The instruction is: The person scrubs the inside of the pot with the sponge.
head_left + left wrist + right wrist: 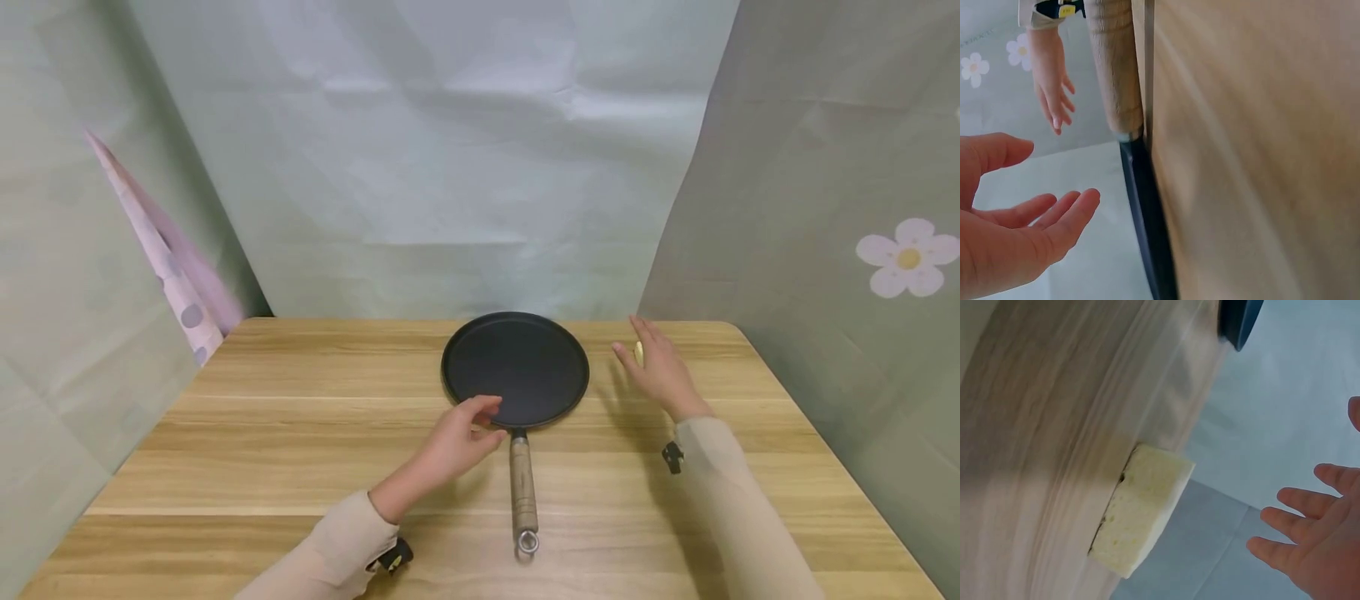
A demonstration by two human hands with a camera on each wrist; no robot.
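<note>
The scene is lit evenly by soft, diffuse light; no glare is seen. Faint shadows are cast on the worktop [300, 467] beside each hand. The head view is sharp, with slight bending at the edges. Both wrist views are blurred, the wood grain being smeared.

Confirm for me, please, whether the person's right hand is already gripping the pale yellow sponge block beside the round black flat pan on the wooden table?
Not quite: the right hand grips nothing. Its fingers are spread open, apart from the pale yellow sponge block, as the right wrist view shows. The sponge does lie on the wooden table beside the round black flat pan.
</note>
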